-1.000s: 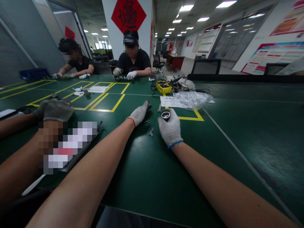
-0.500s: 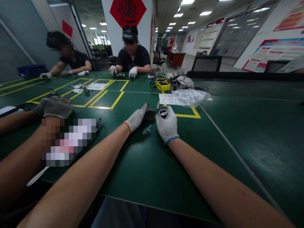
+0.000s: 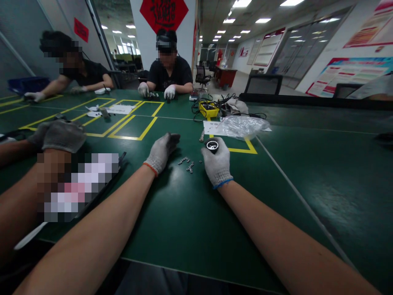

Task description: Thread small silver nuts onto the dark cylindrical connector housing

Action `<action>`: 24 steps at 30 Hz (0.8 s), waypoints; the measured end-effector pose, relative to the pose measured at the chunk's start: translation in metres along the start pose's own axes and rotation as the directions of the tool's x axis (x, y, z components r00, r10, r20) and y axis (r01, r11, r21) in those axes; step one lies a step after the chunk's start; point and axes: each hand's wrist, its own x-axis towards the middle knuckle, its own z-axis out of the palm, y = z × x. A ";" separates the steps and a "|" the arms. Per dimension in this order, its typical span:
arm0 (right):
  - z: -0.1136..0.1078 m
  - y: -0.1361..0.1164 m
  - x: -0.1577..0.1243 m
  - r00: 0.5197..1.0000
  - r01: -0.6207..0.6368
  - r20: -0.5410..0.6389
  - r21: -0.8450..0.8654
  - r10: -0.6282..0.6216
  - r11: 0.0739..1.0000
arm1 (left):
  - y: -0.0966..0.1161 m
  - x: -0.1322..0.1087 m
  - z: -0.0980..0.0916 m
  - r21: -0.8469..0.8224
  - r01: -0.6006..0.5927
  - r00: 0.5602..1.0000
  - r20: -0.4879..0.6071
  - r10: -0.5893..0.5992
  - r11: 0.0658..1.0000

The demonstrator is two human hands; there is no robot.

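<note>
My right hand, in a white knit glove with a blue cuff, is wrapped round a small round black cup with small metal pieces inside. Left of it, several small metal rings lie on the green table, with another short row of rings just beyond them. My left hand, gloved with an orange cuff, rests to the left of the rings. Its fingers are stretched out to the right and nothing shows in them. A small grey object lies beyond the cup.
Yellow tape frames mark the table. A plastic bag and a yellow box with cables lie beyond my right hand. A neighbour's gloved hands are at the left. Two people sit across the table.
My left hand has moved left, away from the cup, uncovering a second row of rings. My right hand still holds the cup, which is nearly in place. The view has shifted slightly.
</note>
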 end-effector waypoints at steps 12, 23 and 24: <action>-0.001 -0.001 -0.002 0.998 0.011 0.060 0.091 -0.017 0.996 | 0.009 -0.021 0.037 0.031 0.052 0.952 0.299 -0.059 0.998; -0.004 0.004 0.001 0.987 0.119 0.103 0.045 -0.123 0.992 | 0.030 -0.026 0.022 0.897 -0.352 0.926 0.375 -0.040 0.266; -0.004 0.004 0.001 0.985 0.132 0.108 0.052 -0.137 0.990 | 0.030 -0.026 0.023 0.901 -0.359 0.923 0.382 -0.053 0.244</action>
